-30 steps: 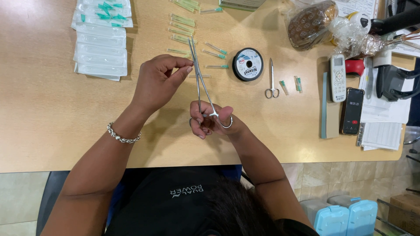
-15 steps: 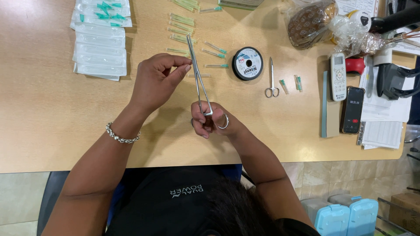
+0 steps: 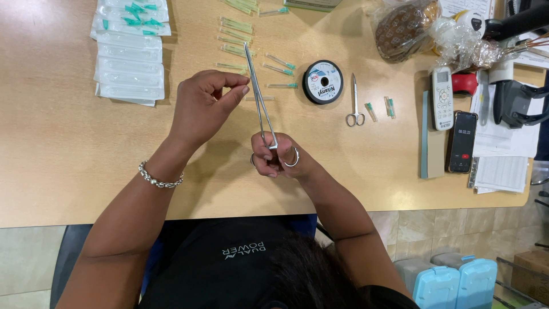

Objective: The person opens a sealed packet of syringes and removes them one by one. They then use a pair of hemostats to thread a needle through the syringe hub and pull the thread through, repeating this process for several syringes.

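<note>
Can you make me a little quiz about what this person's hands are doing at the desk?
1. Which hand has its fingers through the ring handles of the long metal forceps?
2. True or false: the left hand lies flat on the wooden table.
3. What lies closer to the black spool: the small scissors or the stack of clear sealed packets?

Key
1. The right hand.
2. False: it is raised, with fingertips pinched beside the forceps.
3. The small scissors.

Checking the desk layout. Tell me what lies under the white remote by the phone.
The white remote lies flat on the wooden table, beside a grey-and-teal block. Whatever is directly beneath it is covered; only bare wood shows around its edges.
</note>
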